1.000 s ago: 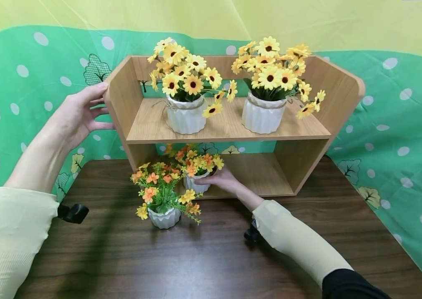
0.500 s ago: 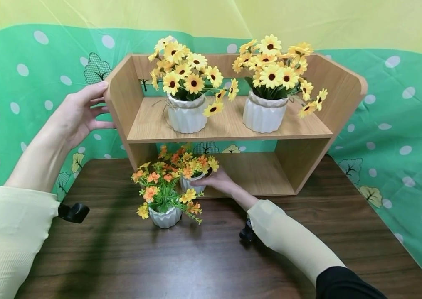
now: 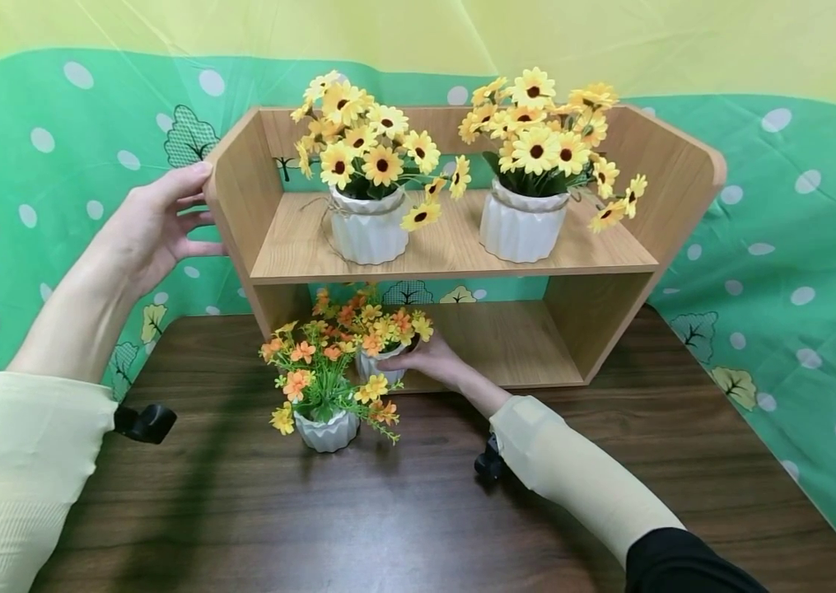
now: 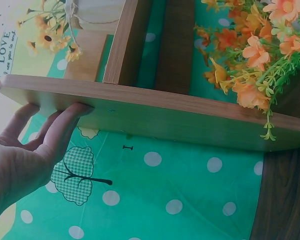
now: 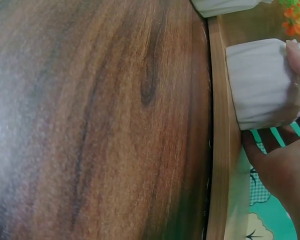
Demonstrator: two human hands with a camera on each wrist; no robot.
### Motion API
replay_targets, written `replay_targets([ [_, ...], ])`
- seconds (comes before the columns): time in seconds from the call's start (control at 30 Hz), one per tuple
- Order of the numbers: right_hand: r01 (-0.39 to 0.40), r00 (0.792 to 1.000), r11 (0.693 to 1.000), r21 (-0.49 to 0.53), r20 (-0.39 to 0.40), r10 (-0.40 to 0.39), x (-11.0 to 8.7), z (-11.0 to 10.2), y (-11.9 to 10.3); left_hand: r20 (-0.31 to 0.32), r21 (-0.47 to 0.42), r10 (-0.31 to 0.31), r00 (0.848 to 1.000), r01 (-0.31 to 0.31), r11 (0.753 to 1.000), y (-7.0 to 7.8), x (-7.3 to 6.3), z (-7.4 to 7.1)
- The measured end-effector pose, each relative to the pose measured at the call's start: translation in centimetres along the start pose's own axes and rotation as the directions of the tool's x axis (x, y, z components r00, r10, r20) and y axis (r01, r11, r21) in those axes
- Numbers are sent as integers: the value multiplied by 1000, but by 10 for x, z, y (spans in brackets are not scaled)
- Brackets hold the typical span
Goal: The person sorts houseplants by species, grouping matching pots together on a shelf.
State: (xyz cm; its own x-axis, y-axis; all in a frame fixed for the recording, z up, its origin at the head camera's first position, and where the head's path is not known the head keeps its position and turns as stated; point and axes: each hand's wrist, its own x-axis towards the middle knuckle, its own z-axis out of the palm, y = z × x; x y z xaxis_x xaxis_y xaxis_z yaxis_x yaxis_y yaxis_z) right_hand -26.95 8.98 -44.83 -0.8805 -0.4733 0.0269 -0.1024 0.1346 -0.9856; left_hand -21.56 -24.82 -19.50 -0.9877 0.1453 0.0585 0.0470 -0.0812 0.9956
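Observation:
My left hand [image 3: 154, 222] touches the outer left side panel of a wooden shelf [image 4: 165, 120], its extended fingers against the panel face and the thumb at the front edge. On the lower shelf board, at the left, stands a white pot [image 5: 262, 82] of small orange and yellow flowers [image 3: 388, 329]. My right hand [image 3: 428, 358] grips this pot from its right side, the thumb in front and the fingers reaching behind. In front of it, on the table, is a similar pot [image 3: 326, 432] of orange and yellow flowers, which partly hides the held one.
Two white pots of yellow daisies stand on the upper board, the left pot [image 3: 369, 231] and the right pot [image 3: 524, 226]. The shelf rests on a dark wooden table [image 3: 418, 511]. A green and yellow patterned cloth [image 3: 781, 247] hangs behind.
Over the first half second, my right hand and the flower pot in it shifted slightly left on the lower board. Since then both look still. My left hand has kept its place.

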Motion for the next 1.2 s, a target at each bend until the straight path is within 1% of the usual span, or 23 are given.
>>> replay_targets([
  [0.07, 11, 1000, 1000, -15, 4, -11, 0, 0, 0, 1, 2, 1, 1000, -1, 1000, 0, 0, 0],
  [0.3, -51, 998, 998, -43, -46, 49, 1, 3, -1, 1, 8, 13, 1000, -13, 1000, 1, -1, -2],
  [0.5, -54, 997, 998, -33, -54, 52, 3, 5, 0, 3, 2, 14, 1000, -14, 1000, 0, -2, -3],
  [0.6, -39, 998, 999, -16, -46, 39, 4, 7, 1, 2, 1, 14, 1000, -14, 1000, 0, -2, -4],
  [0.73, -1, 999, 1000, 18, -48, 2, 5, 9, 1, 1, -1, 15, 1000, -15, 1000, -1, -2, -3],
  [0.83, 11, 998, 999, 41, -55, -8, 5, 11, 1, -3, 1, 14, 1000, -14, 1000, -1, -2, -3],
  [0.9, 29, 999, 999, 42, -35, -27, 6, 13, 1, -4, 3, 13, 1000, -13, 1000, -1, -2, -3],
  [0.97, 33, 999, 999, 22, -28, -33, 6, 14, 0, -3, 4, 15, 1000, -15, 1000, -1, -2, -3],
  [1.07, 36, 999, 999, -1, -17, -36, 5, 15, -2, 1, 7, 12, 1000, -12, 1000, -1, -1, -2],
  [1.2, -5, 999, 1000, -13, -39, 5, 2, 15, -3, 2, 8, 7, 1000, -7, 1000, -1, -1, -2],
])
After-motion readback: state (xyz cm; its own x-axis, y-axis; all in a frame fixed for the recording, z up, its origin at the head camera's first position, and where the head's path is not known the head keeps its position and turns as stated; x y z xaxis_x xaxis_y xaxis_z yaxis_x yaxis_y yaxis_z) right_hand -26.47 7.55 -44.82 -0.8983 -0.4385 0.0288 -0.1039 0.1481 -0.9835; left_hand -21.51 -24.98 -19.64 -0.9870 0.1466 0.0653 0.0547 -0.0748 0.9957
